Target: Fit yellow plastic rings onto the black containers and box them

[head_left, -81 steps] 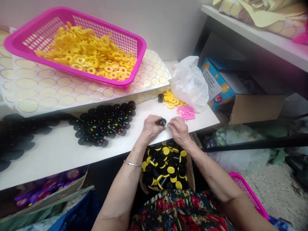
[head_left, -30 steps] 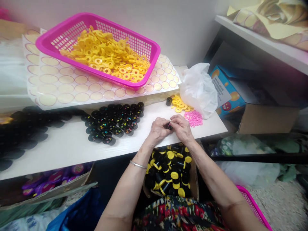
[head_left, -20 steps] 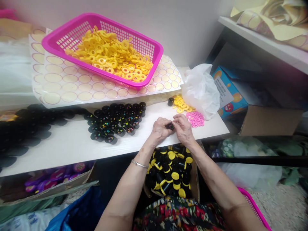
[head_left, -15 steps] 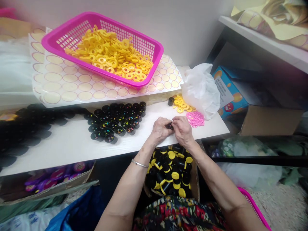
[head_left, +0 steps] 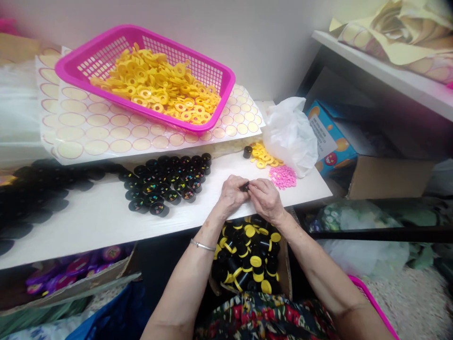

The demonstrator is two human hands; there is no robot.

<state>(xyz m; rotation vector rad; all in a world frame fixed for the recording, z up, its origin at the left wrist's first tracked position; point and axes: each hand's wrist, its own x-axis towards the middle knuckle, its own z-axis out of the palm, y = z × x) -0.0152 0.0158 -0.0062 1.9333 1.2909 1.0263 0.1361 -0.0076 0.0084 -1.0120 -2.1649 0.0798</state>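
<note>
My left hand (head_left: 233, 192) is closed around a small black piece (head_left: 245, 187) at the front edge of the white table. The fingers of my right hand (head_left: 264, 196) pinch at the same piece from the right, and both hands touch it. Just beyond my right hand is a pile of small pink pieces (head_left: 282, 176), with yellow rings (head_left: 264, 155) and one black cup (head_left: 247, 151) behind. Left of my hands stand many black cups (head_left: 171, 196) with coloured bits inside.
A pink basket (head_left: 226, 80) of yellow rings stands on sticker sheets (head_left: 102, 141) at the back. A white plastic bag (head_left: 292, 134) lies right of the rings. Below the table edge is a box of black and yellow containers (head_left: 249, 255). A shelf (head_left: 375, 71) juts in at the right.
The fingers of my right hand have shifted and lie lower against the black piece. The whole view has moved slightly, so the table things appear a little lower and further left.
</note>
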